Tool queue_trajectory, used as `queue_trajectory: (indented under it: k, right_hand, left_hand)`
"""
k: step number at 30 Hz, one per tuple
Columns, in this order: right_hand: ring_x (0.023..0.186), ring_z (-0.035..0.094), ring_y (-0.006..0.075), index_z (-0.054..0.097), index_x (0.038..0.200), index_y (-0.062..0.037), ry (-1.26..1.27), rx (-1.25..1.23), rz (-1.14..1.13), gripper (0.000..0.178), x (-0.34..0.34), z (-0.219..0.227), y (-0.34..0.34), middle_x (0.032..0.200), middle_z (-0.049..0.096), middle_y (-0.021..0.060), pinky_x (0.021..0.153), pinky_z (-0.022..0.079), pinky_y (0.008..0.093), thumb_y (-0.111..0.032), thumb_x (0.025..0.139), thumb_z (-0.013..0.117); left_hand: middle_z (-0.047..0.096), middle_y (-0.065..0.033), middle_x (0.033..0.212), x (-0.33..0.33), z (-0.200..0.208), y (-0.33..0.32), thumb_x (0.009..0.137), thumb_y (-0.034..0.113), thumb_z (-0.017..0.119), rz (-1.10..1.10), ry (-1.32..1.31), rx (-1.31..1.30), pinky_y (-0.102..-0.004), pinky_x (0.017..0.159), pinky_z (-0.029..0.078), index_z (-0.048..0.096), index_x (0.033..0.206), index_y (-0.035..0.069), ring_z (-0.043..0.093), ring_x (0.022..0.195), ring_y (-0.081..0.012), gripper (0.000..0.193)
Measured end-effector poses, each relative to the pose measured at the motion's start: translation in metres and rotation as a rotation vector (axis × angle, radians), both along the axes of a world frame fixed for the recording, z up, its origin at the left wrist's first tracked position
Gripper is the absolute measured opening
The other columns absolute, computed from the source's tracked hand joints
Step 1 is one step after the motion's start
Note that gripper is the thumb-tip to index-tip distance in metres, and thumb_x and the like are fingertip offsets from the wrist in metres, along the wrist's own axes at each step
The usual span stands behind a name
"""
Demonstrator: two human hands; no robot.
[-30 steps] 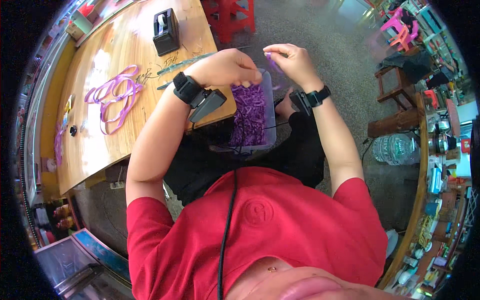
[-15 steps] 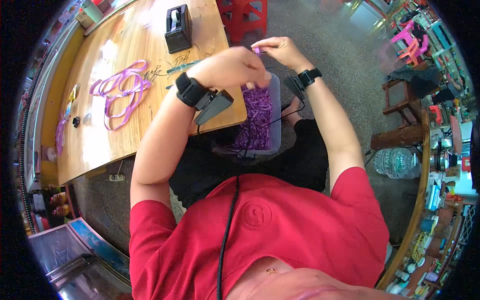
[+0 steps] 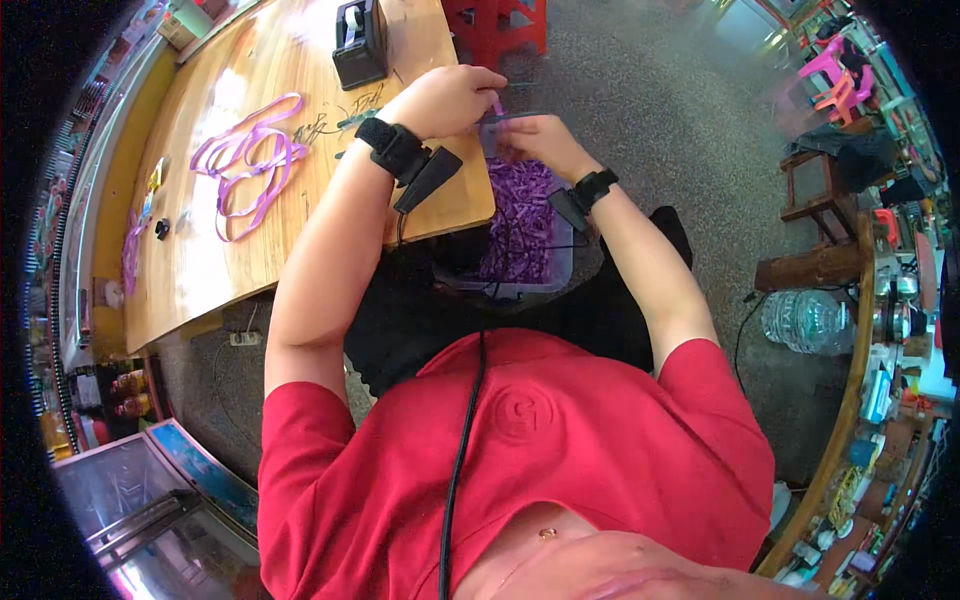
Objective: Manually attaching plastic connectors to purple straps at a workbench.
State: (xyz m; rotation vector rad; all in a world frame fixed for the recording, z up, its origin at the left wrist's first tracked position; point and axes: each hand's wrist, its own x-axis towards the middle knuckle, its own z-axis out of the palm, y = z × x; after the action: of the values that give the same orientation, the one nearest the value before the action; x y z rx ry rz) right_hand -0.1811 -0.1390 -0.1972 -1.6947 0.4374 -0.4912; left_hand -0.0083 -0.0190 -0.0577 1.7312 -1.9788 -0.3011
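My left hand (image 3: 445,100) is raised at the table's right edge, its fingers closed on a short purple ribbon (image 3: 497,104) that hangs from the fingertips. Just right of it and lower, my right hand (image 3: 547,143) is closed, with its fingertips blurred; what they hold cannot be made out. A thin dark strip runs between the two hands. Below them stands a clear plastic bin (image 3: 563,262) filled with many purple ribbon pieces (image 3: 522,215). A loose length of purple ribbon (image 3: 262,135) lies in loops on the table, left of my left forearm.
On the wooden table (image 3: 190,270) sit a black tape dispenser (image 3: 360,50) and a small black ring (image 3: 162,229). A red plastic stool (image 3: 500,28) stands beyond the bin. To the right are a wooden stool (image 3: 815,190), a large clear bottle (image 3: 805,320) and crowded shelves.
My right hand has come down and left, below my left hand. My left hand has risen slightly and turned, with purple ribbon now showing at its fingertips. The view has shifted a little.
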Motion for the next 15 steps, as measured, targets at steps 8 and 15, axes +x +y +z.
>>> queue_trajectory:
  k: [8,15]
  right_hand:
    - [0.051,0.062,0.0186,0.071,0.085,0.0026,0.147,0.403,-0.292,0.022,-0.036,-0.104,0.016,0.066,0.066,0.0073,0.048,0.051,0.0306,-0.019,0.090,0.069]
    - [0.052,0.064,0.0222,0.068,0.084,0.0015,0.384,0.407,-0.080,0.018,-0.061,-0.151,0.049,0.075,0.070,0.0139,0.045,0.052,0.0335,-0.015,0.090,0.064]
  left_hand:
    - [0.070,-0.0190,0.104,-0.004,-0.001,-0.002,0.095,0.022,0.057,0.009,-0.034,0.007,-0.0390,0.084,0.052,0.065,0.121,0.008,0.068,0.094,-0.0333,0.031]
    - [0.069,-0.0199,0.104,-0.002,-0.001,-0.003,0.095,0.021,0.057,0.070,0.037,0.095,-0.0372,0.086,0.051,0.065,0.122,0.007,0.067,0.098,-0.0327,0.032]
